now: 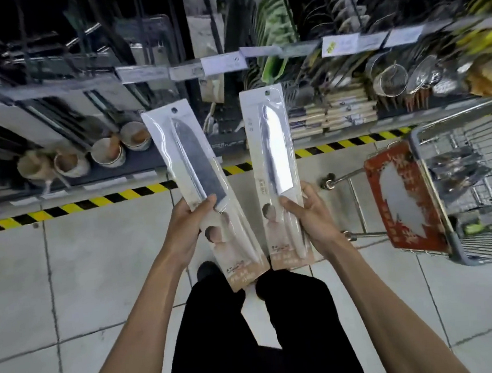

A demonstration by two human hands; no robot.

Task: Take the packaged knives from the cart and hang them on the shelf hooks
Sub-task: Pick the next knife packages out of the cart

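Head view, looking down a store aisle: a person holds two packaged knives upright, one in each hand, over a pale tiled floor (96, 259). The left hand (194, 217) pinches the left packaged knife (195, 167) at its lower half, thumb across the front where blade meets handle. The right hand (303, 214) grips the right packaged knife (275, 160) the same way, fingers wrapped behind the card. Both packs are off the wire cart (456, 246), which stands to the right with more goods in it, and short of the shelf (139, 73) ahead, whose hooks are lost in blur. Each pack is a long, narrow printed card under a glossy clear blister moulded around a broad steel blade and pale handle, with a small round hang hole (174, 110) at the top. They look light but bottom-weighted, stiff along the blade and slick on the plastic face. A low hold on the card edges, as here, would likely leave the hole free to meet a hook.
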